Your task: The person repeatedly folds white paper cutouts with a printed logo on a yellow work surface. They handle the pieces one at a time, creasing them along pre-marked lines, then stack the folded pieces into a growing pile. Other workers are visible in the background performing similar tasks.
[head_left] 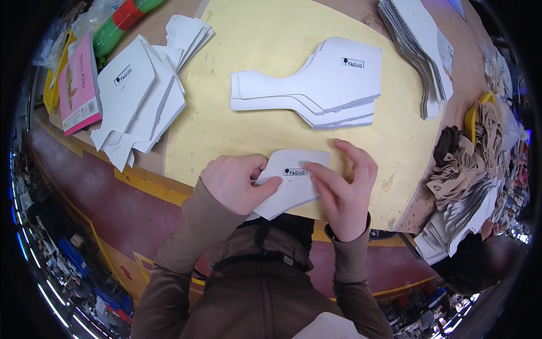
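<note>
- Brown jacket (pixel 259 305) at the lower edge lies nearest, with part of another pale piece (pixel 327 329) over its front.
- Left hand (pixel 228 183): thumb flat on top, fingers curled at the side, pinching the left edge of a white cut piece (pixel 288 195).
- Right hand (pixel 347 195): fingers partly spread, one lifted clear, another fingertip on the piece near its printed label; whether the thumb grips from beneath, I cannot tell.
- That piece is between the two hands, just above the near edge of the table, tilted, label side up.
- Beneath it, a yellow sheet (pixel 206 133) covers the middle of the table.
- Just beyond the hands, a stack of larger white pieces (pixel 316 85), slightly fanned.
- To the left, an overlapping white pile (pixel 130 93), a pink booklet (pixel 79 93) beside it and a green tube-like object (pixel 110 37) with a red band.
- Far right, a tall stack of pale pieces (pixel 415 48); nearer, bundled brown pieces (pixel 460 175) beside a yellow container (pixel 470 121).
- At lower right, another person (pixel 474 263), blurred.
</note>
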### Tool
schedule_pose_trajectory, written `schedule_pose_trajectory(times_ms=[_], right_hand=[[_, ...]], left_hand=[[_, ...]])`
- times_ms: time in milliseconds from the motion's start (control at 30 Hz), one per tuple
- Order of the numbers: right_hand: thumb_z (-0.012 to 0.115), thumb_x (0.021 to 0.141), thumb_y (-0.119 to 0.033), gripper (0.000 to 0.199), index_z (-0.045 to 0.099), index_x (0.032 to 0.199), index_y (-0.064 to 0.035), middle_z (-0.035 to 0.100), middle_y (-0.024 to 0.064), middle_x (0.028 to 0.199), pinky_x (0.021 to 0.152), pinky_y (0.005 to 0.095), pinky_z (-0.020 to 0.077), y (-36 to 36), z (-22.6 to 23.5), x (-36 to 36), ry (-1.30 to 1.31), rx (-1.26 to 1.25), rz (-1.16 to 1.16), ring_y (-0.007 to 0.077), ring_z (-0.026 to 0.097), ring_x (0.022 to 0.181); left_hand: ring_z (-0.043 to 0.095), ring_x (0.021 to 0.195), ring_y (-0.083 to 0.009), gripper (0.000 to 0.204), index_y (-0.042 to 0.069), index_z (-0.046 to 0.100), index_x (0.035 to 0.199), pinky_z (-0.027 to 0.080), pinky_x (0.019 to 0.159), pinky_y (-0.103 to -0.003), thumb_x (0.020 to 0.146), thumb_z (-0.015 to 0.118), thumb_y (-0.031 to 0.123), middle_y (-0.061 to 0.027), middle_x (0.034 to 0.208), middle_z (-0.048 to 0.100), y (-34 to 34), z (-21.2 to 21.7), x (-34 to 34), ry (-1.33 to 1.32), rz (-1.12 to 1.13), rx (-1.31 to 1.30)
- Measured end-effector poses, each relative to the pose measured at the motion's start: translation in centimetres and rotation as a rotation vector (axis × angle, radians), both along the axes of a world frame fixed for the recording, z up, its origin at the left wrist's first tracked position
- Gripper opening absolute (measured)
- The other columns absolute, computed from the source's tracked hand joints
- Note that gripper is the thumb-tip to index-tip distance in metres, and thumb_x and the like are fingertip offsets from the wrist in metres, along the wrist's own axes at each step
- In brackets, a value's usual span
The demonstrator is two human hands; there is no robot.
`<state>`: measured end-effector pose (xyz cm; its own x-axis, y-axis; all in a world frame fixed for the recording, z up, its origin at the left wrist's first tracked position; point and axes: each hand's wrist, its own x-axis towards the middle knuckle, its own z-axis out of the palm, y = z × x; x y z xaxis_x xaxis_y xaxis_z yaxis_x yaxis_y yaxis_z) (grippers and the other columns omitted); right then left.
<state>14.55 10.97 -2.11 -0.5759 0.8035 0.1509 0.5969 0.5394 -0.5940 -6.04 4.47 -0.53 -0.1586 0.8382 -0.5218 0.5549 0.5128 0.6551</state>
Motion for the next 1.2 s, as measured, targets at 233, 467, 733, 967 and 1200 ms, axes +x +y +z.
schedule_pose_trajectory(times_ms=[233,467,733,967,1200], right_hand=[[0.081,0.075,-0.016,0.031,0.079,0.105,-0.0197,0.060,0.0046,0.134,0.100,0.0406,0.0377,-0.1,-0.5,0.3,-0.044,-0.013,-0.002,0.0307,0.049,0.119],[0.081,0.074,-0.017,0.030,0.080,0.104,-0.0201,0.060,0.0038,0.133,0.099,0.0401,0.0372,0.0,-0.4,0.1,-0.041,-0.022,-0.009,0.0300,0.049,0.119],[0.081,0.074,-0.017,0.030,0.080,0.104,-0.0204,0.060,0.0035,0.133,0.100,0.0406,0.0367,-0.1,-0.4,0.1,-0.045,-0.030,-0.016,0.0296,0.049,0.120],[0.081,0.074,-0.017,0.030,0.080,0.104,-0.0202,0.060,0.0033,0.133,0.100,0.0406,0.0366,-0.2,-0.4,0.1,-0.046,-0.029,-0.019,0.0296,0.049,0.120],[0.081,0.075,-0.018,0.030,0.079,0.105,-0.0201,0.059,0.0035,0.135,0.100,0.0408,0.0365,-0.3,-0.4,0.1,-0.039,-0.016,-0.021,0.0298,0.049,0.121]], left_hand=[[0.064,0.059,-0.0348,0.031,0.004,0.069,0.082,0.050,0.057,-0.041,0.083,0.074,0.034,-0.0146,0.064,0.063,-0.4,-0.3,0.0,-0.055,0.041,0.038],[0.064,0.060,-0.0350,0.031,0.004,0.067,0.083,0.050,0.057,-0.042,0.084,0.074,0.034,-0.0150,0.065,0.063,-0.4,-0.5,-0.1,-0.037,0.006,0.047],[0.066,0.060,-0.0342,0.028,0.009,0.062,0.101,0.051,0.057,-0.043,0.086,0.072,0.030,-0.0123,0.065,0.064,-0.8,-0.2,0.9,0.076,-0.011,0.123],[0.065,0.056,-0.0327,0.040,0.013,0.054,0.118,0.050,0.053,-0.043,0.084,0.073,0.025,-0.0116,0.065,0.064,-0.6,0.4,1.4,0.119,0.013,0.100],[0.063,0.095,-0.0245,0.041,0.014,0.064,0.112,0.046,0.082,-0.042,0.076,0.082,0.023,-0.0069,0.100,0.065,-0.9,0.9,2.1,0.538,-0.049,0.411]])
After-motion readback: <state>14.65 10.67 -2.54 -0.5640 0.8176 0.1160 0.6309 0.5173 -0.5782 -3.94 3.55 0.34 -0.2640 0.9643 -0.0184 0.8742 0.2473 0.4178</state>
